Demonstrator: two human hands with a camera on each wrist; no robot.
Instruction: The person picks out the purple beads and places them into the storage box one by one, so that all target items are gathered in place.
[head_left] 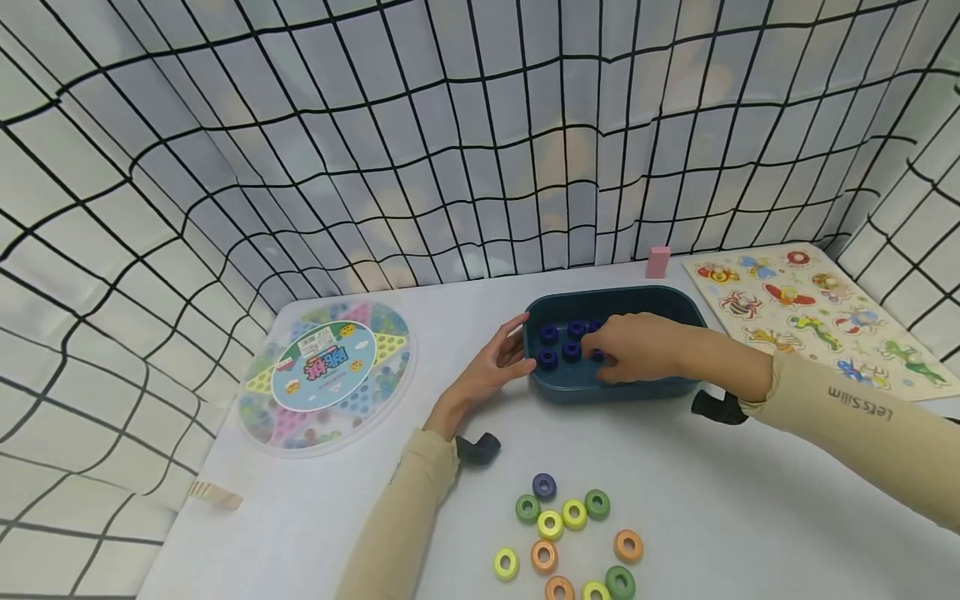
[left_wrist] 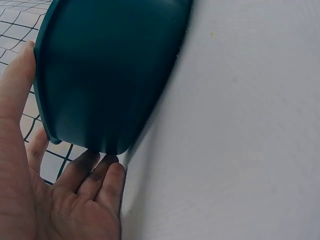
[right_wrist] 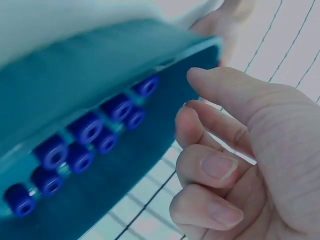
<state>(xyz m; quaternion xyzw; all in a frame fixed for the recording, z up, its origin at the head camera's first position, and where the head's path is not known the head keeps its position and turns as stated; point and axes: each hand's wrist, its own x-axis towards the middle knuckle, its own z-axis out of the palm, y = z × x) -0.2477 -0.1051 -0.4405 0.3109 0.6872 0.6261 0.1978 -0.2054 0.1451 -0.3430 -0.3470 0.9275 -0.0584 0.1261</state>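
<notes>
A dark teal bin [head_left: 645,392] stands on the white table, with several dark blue ring beads [head_left: 571,351] in rows on its floor, mostly toward the left end. My left hand [head_left: 491,367] rests at the bin's left end, thumb near the front corner and fingertips against the end wall, also seen with the bin's wall [left_wrist: 105,75] in the left wrist view. Over the inside of the bin is my right hand [head_left: 637,346], covering some beads. In the right wrist view its fingers [right_wrist: 207,162] are bent, thumb apart from the index finger, with nothing between them; blue beads [right_wrist: 86,127] lie beyond.
Several green, yellow, orange and purple rings [head_left: 550,524] lie near the front. A round game box [head_left: 322,367] is at left and a wooden insect puzzle board [head_left: 810,312] at right. Behind the bin stands a pink block [head_left: 657,262]. A wooden piece [head_left: 216,495] lies at the left edge.
</notes>
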